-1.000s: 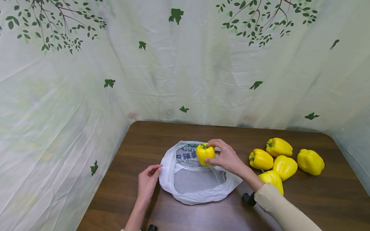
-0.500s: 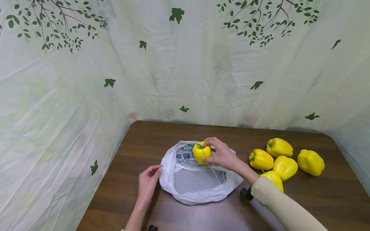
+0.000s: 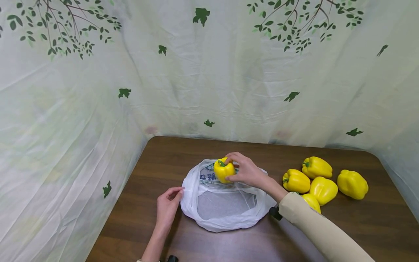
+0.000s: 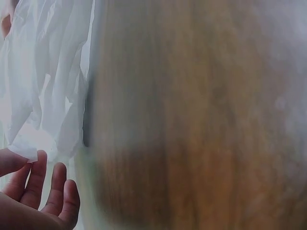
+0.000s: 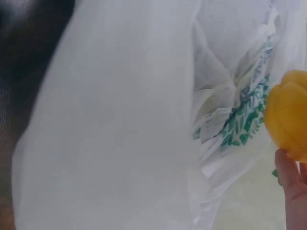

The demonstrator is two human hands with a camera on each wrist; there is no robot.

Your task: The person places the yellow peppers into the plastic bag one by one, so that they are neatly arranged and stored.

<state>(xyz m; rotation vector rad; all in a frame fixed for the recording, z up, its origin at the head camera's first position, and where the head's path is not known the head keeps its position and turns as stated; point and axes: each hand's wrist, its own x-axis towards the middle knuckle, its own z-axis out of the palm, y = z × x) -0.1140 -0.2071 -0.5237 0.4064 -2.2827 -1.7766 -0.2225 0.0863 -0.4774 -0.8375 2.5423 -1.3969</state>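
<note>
In the head view a white plastic bag lies with its mouth spread wide on the table. My left hand pinches the bag's left rim between thumb and finger; the left wrist view shows the pinched bit of film at the fingertips. Over the back part of the bag's mouth, my right hand grips a yellow bell pepper from its right side, green stem facing up and left. The right wrist view has the same pepper at its right edge, beside the bag's printed inside.
Several more yellow bell peppers lie grouped on the right of the brown wooden table. One of them is partly hidden behind the right sleeve. A leaf-patterned white curtain hangs behind the table.
My right hand has carried the pepper leftward and slightly back across the bag's mouth. My left hand stays at the left rim, and the bag lies as before.
</note>
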